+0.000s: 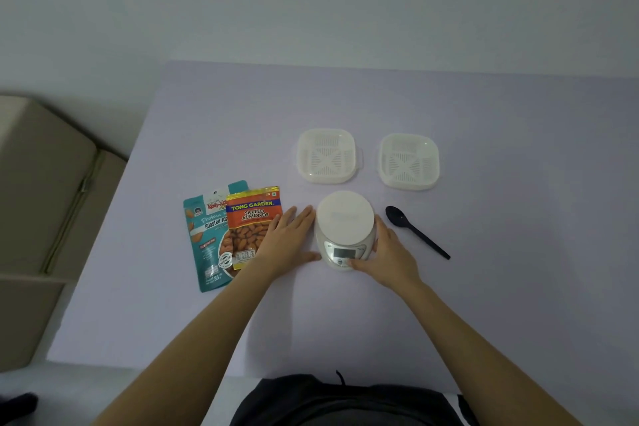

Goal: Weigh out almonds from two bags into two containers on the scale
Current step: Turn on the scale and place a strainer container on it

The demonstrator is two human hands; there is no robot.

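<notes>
Left hand (288, 242), right hand (387, 252) flank scale (345, 218), fingers straight (gripping nothing); well inside table (484, 287) edges.

Count: 2 almond bags, i.e. teal roasted almonds bag (204, 242) and orange Tong Garden salted almonds bag (251, 218). 2 white slotted square containers: left container (326, 156), right container (408, 161). 1 digital kitchen scale (345, 218). 1 black plastic spoon (415, 231). 1 table (501, 287).

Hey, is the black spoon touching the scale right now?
Apart. The head view shows a strip of bare table between the black spoon and the scale.
</notes>
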